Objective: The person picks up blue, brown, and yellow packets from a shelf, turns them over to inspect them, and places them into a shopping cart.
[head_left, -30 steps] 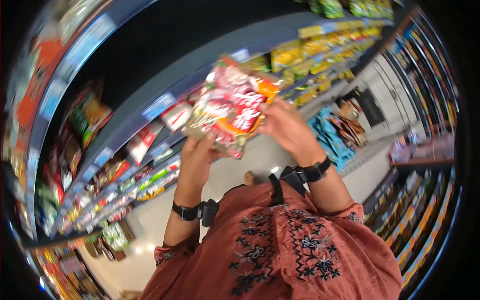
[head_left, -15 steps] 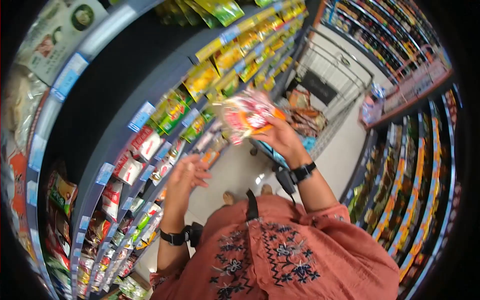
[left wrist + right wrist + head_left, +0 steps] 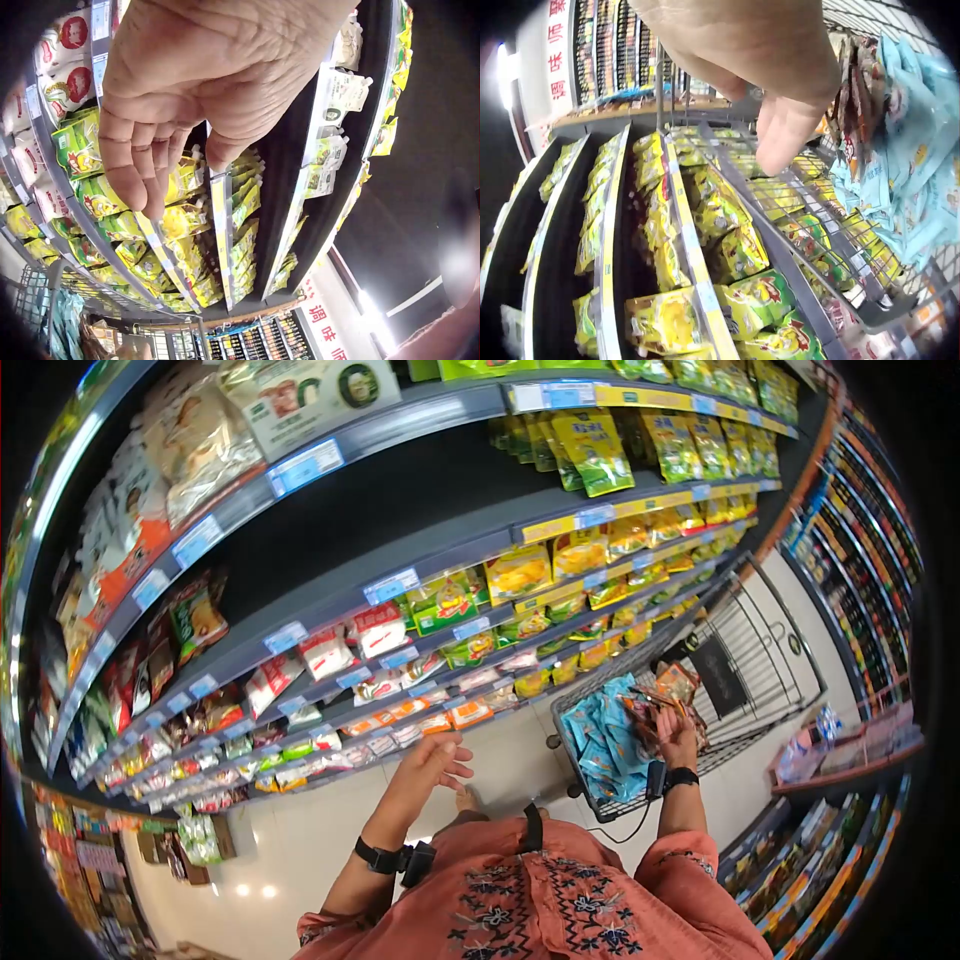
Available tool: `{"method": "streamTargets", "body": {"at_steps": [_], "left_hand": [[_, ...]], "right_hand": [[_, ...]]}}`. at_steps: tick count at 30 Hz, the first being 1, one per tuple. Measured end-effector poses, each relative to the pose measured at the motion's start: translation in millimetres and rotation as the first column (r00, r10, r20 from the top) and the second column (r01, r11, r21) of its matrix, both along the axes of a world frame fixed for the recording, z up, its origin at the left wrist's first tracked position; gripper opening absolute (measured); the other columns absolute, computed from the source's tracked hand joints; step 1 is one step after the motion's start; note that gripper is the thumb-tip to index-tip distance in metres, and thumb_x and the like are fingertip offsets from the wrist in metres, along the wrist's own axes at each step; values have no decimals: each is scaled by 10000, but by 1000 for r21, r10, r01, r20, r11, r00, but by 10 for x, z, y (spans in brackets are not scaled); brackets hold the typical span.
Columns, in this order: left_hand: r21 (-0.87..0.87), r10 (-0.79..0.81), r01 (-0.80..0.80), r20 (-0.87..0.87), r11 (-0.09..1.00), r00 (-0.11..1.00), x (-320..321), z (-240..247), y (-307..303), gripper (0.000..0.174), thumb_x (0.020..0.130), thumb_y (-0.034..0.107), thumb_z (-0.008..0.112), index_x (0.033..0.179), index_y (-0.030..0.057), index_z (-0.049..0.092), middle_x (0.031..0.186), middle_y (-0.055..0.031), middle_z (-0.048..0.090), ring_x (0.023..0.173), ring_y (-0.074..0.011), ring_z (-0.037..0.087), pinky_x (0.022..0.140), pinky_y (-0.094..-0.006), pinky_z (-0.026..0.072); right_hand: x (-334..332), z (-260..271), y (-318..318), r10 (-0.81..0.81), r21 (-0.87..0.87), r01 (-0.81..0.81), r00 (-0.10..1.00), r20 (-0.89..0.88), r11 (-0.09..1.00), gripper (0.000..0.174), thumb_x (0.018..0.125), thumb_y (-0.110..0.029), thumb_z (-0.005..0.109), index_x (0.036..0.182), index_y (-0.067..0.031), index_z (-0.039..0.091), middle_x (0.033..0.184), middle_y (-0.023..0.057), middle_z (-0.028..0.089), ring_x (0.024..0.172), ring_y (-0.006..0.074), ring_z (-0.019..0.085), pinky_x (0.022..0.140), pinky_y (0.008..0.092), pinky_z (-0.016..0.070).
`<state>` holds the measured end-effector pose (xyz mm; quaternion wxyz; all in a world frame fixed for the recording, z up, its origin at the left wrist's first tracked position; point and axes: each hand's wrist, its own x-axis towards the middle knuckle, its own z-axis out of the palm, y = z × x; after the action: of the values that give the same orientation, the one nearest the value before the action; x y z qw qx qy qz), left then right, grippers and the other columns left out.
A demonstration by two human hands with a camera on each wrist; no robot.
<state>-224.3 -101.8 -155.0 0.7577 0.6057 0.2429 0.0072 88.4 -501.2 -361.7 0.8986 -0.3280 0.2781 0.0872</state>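
Observation:
My left hand [image 3: 448, 756] hangs in front of the snack shelves with fingers loosely spread and nothing in it; the left wrist view shows its relaxed fingers [image 3: 142, 172] against yellow and green packets. My right hand [image 3: 678, 720] reaches into the wire shopping cart [image 3: 775, 650], over a pile of red and orange snack packets [image 3: 668, 688]. In the right wrist view its thumb [image 3: 780, 135] stands free beside those packets [image 3: 853, 97], touching none. Its other fingers are hidden.
Several blue packets [image 3: 598, 745] fill the cart's near side. Long shelves [image 3: 440, 550] of snack packets run along the left and ahead. More shelving [image 3: 850, 840] lines the aisle's right side. Pale floor [image 3: 300, 840] lies below.
My right hand carried the red and orange packet down into the cart and no longer lifts it. The left hand stayed free near the shelves. My head turned toward the shelves.

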Motion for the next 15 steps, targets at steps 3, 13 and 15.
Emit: {"method": "streamTargets", "body": {"at_steps": [3, 13, 15], "left_hand": [[3, 50, -50, -13, 999, 999, -60, -34, -145, 423, 1023, 351, 515, 1289, 23, 500, 1136, -139, 626, 932, -215, 657, 759, -329, 540], [-1, 17, -17, -60, 1000, 998, -122, -5, -561, 439, 1014, 367, 531, 1265, 8, 523, 1101, -125, 636, 945, -191, 660, 761, -294, 534], [-9, -7, 6, -53, 1000, 999, -154, -45, -608, 439, 1014, 365, 530, 1265, 5, 524, 1107, -129, 635, 944, -191, 662, 761, -293, 535]], "right_hand": [[101, -74, 144, 284, 21, -287, 955, 79, 958, 375, 987, -169, 510, 1270, 77, 493, 1380, 210, 525, 1268, 327, 535, 1037, 412, 496], [-793, 314, 1315, 922, -137, -913, 386, 11, 384, 305, 993, -275, 537, 1173, -32, 578, 1078, 137, 675, 940, 226, 673, 777, 353, 572], [-1003, 466, 1390, 953, -194, -934, 303, 23, 301, 294, 1002, -265, 523, 1159, -22, 575, 1021, 139, 685, 877, 240, 686, 747, 364, 582]]}}
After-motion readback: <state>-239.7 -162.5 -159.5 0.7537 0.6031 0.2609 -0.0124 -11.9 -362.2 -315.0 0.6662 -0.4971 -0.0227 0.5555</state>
